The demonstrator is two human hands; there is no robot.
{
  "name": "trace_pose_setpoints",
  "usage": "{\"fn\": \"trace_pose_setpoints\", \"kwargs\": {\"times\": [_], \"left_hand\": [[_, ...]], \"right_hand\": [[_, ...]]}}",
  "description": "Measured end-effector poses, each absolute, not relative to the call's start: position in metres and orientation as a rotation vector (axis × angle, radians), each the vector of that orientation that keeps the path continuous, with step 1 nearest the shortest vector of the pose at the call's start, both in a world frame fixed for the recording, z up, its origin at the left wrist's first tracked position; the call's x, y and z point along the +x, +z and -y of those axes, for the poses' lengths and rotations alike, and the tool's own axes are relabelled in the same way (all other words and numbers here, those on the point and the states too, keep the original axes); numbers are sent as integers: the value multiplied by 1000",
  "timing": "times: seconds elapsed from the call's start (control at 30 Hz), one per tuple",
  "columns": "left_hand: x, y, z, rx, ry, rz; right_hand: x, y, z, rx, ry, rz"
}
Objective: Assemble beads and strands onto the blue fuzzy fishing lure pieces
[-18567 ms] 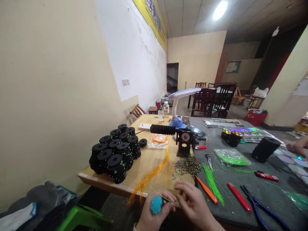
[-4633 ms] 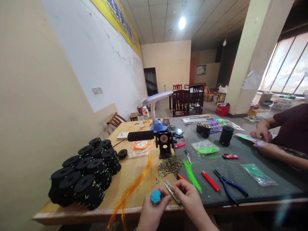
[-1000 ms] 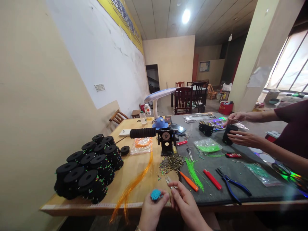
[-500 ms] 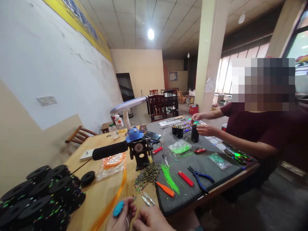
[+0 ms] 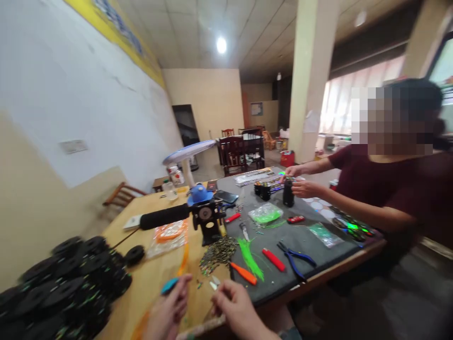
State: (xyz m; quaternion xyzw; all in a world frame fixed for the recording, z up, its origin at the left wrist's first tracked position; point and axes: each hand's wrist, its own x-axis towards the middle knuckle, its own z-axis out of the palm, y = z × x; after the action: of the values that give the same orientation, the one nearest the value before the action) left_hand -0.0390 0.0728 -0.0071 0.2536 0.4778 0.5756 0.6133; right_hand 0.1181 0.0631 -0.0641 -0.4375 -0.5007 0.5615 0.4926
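My left hand (image 5: 173,302) is closed above the wooden tabletop, fingertips drawn together; what they pinch is too blurred to make out. A flat blue piece (image 5: 169,285) sits against its thumb side, and I cannot tell how it stays there. Fingers curled and pressed together, my right hand (image 5: 234,302) is just to the right. Anything small in them is hidden. Beside its fingertips lie metal thread snips (image 5: 214,283), partly covered by the hand. Small metallic and coloured pieces (image 5: 219,252) form a pile beyond. An orange strand bundle (image 5: 184,259) runs behind my left hand.
Black foam spools (image 5: 71,288) are heaped at left. A black-handled winder (image 5: 208,222) stands mid-table. On the grey mat lie an orange pointed tool (image 5: 244,273), green strands (image 5: 251,259), a red lighter (image 5: 273,259) and blue pliers (image 5: 295,259). Opposite, a co-worker's hands (image 5: 300,186) handle a black cylinder (image 5: 288,193).
Both hands have risen and drawn apart a little. My right hand now covers part of the snips. The blue piece has turned more edge-on. The camera view has shifted slightly.
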Motion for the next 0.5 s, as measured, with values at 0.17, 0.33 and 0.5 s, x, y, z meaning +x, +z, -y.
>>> {"fn": "trace_pose_setpoints", "kwargs": {"times": [0.17, 0.33, 0.5], "left_hand": [[-3, -16, -57, 785, 1236, -1118], [-2, -21, -59, 916, 1281, -1093], [-5, -20, -61, 932, 1334, -1111]], "right_hand": [[125, -53, -73, -1014, 1520, 1155], [127, -53, -74, -1015, 1538, 1156], [127, -42, -77, -1020, 1494, 1276]]}}
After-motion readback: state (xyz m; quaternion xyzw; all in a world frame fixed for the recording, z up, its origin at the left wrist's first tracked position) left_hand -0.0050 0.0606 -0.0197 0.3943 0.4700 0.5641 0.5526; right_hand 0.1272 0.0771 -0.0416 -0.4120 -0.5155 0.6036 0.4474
